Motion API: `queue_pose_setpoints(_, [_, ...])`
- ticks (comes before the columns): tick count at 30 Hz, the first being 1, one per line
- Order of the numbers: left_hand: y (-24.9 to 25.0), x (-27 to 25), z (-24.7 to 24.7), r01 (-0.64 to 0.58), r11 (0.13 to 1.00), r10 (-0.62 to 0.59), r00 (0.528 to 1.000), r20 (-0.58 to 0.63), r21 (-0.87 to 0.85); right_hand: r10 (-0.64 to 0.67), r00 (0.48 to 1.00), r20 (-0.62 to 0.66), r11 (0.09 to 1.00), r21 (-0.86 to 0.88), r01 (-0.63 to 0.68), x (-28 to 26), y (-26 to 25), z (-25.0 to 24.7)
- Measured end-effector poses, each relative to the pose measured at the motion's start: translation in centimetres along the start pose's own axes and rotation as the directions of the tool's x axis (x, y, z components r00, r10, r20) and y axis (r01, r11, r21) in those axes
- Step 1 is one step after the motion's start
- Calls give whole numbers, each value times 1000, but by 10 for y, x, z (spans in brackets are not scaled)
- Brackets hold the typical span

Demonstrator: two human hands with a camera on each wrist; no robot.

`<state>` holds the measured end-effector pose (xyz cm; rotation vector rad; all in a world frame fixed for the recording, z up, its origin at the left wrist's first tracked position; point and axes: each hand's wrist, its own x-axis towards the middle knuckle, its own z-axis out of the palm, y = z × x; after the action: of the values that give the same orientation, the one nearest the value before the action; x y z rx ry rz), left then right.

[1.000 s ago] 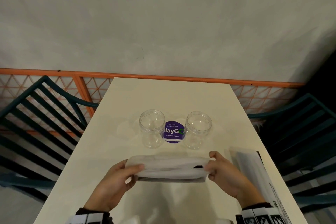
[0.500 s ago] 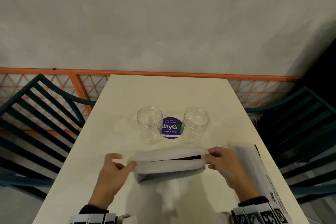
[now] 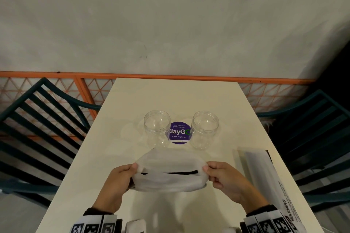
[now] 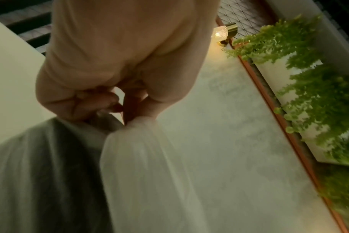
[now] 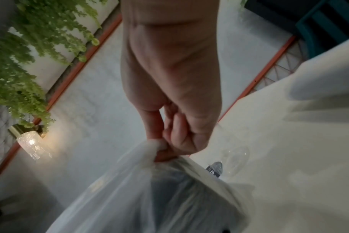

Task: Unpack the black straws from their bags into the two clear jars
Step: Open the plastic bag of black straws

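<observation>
Two empty clear jars stand mid-table, the left jar (image 3: 157,127) and the right jar (image 3: 205,129). Before them both hands hold a cloudy plastic straw bag (image 3: 168,173) above the table. My left hand (image 3: 121,179) pinches its left end (image 4: 130,126) and my right hand (image 3: 225,178) pinches its right end (image 5: 157,145). The bag's mouth is pulled apart into a slit, and black straws (image 3: 180,172) show through it. A second straw bag (image 3: 259,172) lies flat at the table's right edge.
A purple round sticker (image 3: 179,133) sits on the cream table (image 3: 170,96) between the jars. Dark teal slatted chairs stand on the left (image 3: 37,119) and right (image 3: 312,128). An orange railing (image 3: 75,75) and a grey wall lie beyond the far edge.
The bag has been lifted and its top pulled open wider into a slit. My left hand let go for a moment, then took hold of the left end again.
</observation>
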<state>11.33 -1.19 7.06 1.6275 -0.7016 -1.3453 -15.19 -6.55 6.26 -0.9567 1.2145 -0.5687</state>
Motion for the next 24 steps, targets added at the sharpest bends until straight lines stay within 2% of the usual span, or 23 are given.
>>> queue_pose_setpoints(2, [2,-1,-3,80,990,-73,995,62,-118,82,996,37,969,229,-89,-2,-2,-1])
queue_pose_setpoints(4, [5,-1,-7,166,946,-140,984,110,-280,180,981,71,885,424,-194,-5,-5,-3])
queue_pose_setpoints(6, [7,1,-11,224,908,-186,973,139,-355,241,967,85,830,498,-250,-9,-8,-4])
queue_pose_setpoints(11, [2,-1,-6,240,926,-191,964,187,-291,284,956,-74,850,481,-215,-5,-14,-6])
queue_pose_setpoints(13, [1,-4,-1,177,964,-128,963,235,-199,269,955,-124,862,473,-181,-2,-14,-6])
queue_pose_setpoints(16, [0,-8,3,45,999,-39,952,304,-13,247,960,-131,871,465,-160,-3,-12,-5])
queue_pose_setpoints(18, [-3,-5,5,32,998,-44,972,233,58,235,965,-116,874,459,-158,-3,-6,-4])
queue_pose_setpoints(20, [-6,-3,10,71,996,-77,988,136,48,229,964,-133,891,427,-153,-3,-1,-3])
queue_pose_setpoints(24, [-8,2,15,158,987,-158,986,46,17,196,946,-258,960,248,-132,1,3,4])
